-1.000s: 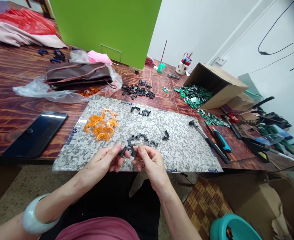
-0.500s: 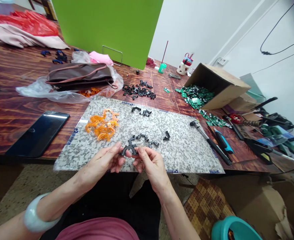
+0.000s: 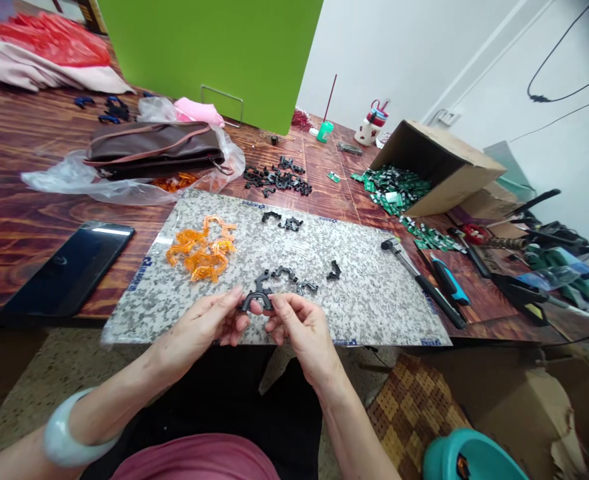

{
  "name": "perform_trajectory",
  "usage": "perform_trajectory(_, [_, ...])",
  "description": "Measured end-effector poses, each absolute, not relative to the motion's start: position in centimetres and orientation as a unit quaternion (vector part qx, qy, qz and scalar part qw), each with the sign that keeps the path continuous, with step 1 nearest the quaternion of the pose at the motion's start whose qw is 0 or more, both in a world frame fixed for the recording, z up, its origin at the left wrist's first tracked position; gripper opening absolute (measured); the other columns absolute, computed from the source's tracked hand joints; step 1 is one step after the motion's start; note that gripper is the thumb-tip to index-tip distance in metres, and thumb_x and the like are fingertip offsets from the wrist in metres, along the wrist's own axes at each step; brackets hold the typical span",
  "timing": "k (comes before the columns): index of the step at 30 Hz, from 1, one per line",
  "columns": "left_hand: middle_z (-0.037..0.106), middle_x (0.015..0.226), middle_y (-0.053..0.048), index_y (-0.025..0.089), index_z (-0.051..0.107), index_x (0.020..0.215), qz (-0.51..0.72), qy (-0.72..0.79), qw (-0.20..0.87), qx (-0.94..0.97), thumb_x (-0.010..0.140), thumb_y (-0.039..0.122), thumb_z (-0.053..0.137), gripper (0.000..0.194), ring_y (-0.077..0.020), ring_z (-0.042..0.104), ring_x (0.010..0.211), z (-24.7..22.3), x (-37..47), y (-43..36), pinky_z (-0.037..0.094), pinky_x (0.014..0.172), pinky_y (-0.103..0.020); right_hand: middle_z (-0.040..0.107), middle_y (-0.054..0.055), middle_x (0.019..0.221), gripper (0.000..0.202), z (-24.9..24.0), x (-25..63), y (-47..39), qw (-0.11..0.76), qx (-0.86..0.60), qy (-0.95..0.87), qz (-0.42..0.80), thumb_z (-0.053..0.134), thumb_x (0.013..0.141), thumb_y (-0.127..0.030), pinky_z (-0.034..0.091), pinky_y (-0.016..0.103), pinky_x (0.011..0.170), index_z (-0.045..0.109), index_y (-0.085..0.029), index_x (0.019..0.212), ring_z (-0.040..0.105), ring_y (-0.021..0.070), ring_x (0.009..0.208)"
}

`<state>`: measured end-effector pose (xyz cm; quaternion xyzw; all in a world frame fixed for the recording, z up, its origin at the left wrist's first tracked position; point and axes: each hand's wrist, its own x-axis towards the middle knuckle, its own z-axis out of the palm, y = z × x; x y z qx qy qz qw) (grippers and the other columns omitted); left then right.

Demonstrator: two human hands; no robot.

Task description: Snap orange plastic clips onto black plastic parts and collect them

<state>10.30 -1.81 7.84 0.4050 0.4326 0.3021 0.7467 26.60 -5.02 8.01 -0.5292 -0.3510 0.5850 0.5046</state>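
A black arched plastic part (image 3: 257, 298) is pinched at its two ends, above the near edge of a speckled grey board (image 3: 364, 300). My left hand (image 3: 223, 318) grips its left end between thumb and fingers. At the right end, my right hand (image 3: 294, 320) holds it the same way. Just beyond lie several loose black curved pieces (image 3: 285, 273), and one more black piece (image 3: 333, 270) sits to the right. A pile of clear orange curved parts (image 3: 201, 252) rests on the board's left side. Farther back on the board are other black pieces (image 3: 291, 223).
A phone (image 3: 71, 267) lies left of the board. Right of it are a hammer (image 3: 424, 285) and a blue-handled cutter (image 3: 450, 280). Green circuit boards (image 3: 394, 187) spill from a cardboard box (image 3: 439, 160). A brown bag (image 3: 157, 148) and more black parts (image 3: 279, 179) lie behind.
The view has shifted slightly. Both hands keep their hold on the black arched part, with almost no movement.
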Motion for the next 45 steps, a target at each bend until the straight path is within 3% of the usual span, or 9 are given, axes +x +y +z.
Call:
perform_trajectory(8, [0.07,0.069,-0.006,0.014,0.069,0.083,0.275,0.432,0.703,0.493,0.079,0.074,0.056,0.061,-0.0161,0.058,0.06,7.7,9.9,-1.7,0.042,0.054,-0.026,0.062,0.0,0.065,0.049,8.0,27.1,-4.9,0.499,-0.545,-0.398,0.543,0.069,0.077,-0.064,0.037,0.021,0.043,0.072,-0.016,0.084,0.046,0.0082,0.048])
perform_trajectory(13, [0.074,0.071,-0.008,0.014,0.072,0.095,0.266,0.452,0.64,0.562,0.083,0.069,0.054,0.059,-0.0146,0.054,0.052,7.8,9.6,-1.5,0.043,0.053,-0.026,0.048,-0.004,0.056,0.045,9.6,28.0,-4.7,0.456,-0.553,-0.506,0.48,0.058,0.089,-0.058,0.03,0.022,0.047,0.074,-0.016,0.085,0.04,0.0087,0.049])
perform_trajectory(18, [0.07,0.061,-0.006,0.016,0.071,0.071,0.222,0.37,0.68,0.593,0.084,0.061,0.06,0.048,-0.0108,0.049,0.046,8.1,9.5,-1.2,0.037,0.048,-0.022,0.057,-0.001,0.066,0.04,11.5,28.5,-4.5,0.374,-0.518,-0.62,0.455,0.05,0.097,-0.045,0.035,0.023,0.054,0.073,-0.016,0.081,0.046,0.0103,0.058])
perform_trajectory(20, [0.071,0.06,-0.007,0.015,0.071,0.071,0.197,0.338,0.719,0.574,0.084,0.058,0.062,0.045,-0.01,0.048,0.045,8.2,9.5,-1.2,0.036,0.047,-0.022,0.059,0.0,0.068,0.038,11.7,28.3,-4.4,0.358,-0.495,-0.637,0.471,0.049,0.098,-0.042,0.039,0.023,0.06,0.072,-0.016,0.081,0.051,0.0115,0.062])
perform_trajectory(24, [0.07,0.06,-0.007,0.016,0.075,0.081,0.182,0.315,0.767,0.529,0.081,0.056,0.068,0.041,-0.0123,0.052,0.047,8.2,9.8,-1.6,0.036,0.044,-0.021,0.062,-0.001,0.071,0.034,11.2,27.9,-4.2,0.378,-0.468,-0.627,0.495,0.051,0.097,-0.042,0.043,0.022,0.06,0.073,-0.018,0.088,0.056,0.0114,0.062])
perform_trajectory(29, [0.072,0.062,-0.007,0.015,0.079,0.083,0.257,0.376,0.7,0.55,0.082,0.052,0.066,0.04,-0.0107,0.049,0.046,7.8,10.0,-2.0,0.037,0.047,-0.022,0.066,0.002,0.081,0.032,9.9,28.2,-4.5,0.442,-0.499,-0.571,0.48,0.052,0.097,-0.044,0.046,0.022,0.063,0.072,-0.02,0.103,0.058,0.0117,0.067])
perform_trajectory(33, [0.074,0.067,-0.007,0.016,0.08,0.095,0.31,0.41,0.67,0.536,0.083,0.049,0.066,0.038,-0.0113,0.051,0.05,7.7,10.0,-2.1,0.041,0.052,-0.023,0.069,0.003,0.086,0.027,9.7,28.7,-4.9,0.443,-0.526,-0.569,0.451,0.056,0.095,-0.042,0.045,0.024,0.063,0.072,-0.021,0.1,0.058,0.0127,0.069])
perform_trajectory(41, [0.073,0.066,-0.005,0.017,0.08,0.096,0.345,0.422,0.656,0.522,0.084,0.05,0.065,0.038,-0.0117,0.051,0.052,7.3,10.0,-2.1,0.042,0.053,-0.023,0.073,0.004,0.094,0.022,9.4,28.3,-5.4,0.444,-0.508,-0.552,0.49,0.072,0.085,-0.035,0.05,0.027,0.069,0.071,-0.021,0.101,0.067,0.0161,0.077])
perform_trajectory(45, [0.072,0.066,-0.005,0.016,0.079,0.095,0.344,0.427,0.652,0.523,0.084,0.051,0.065,0.039,-0.0117,0.052,0.053,7.2,9.8,-2.1,0.042,0.054,-0.023,0.075,0.004,0.094,0.018,9.1,28.0,-5.3,0.459,-0.498,-0.537,0.503,0.072,0.085,-0.032,0.052,0.028,0.071,0.071,-0.021,0.1,0.067,0.0158,0.076])
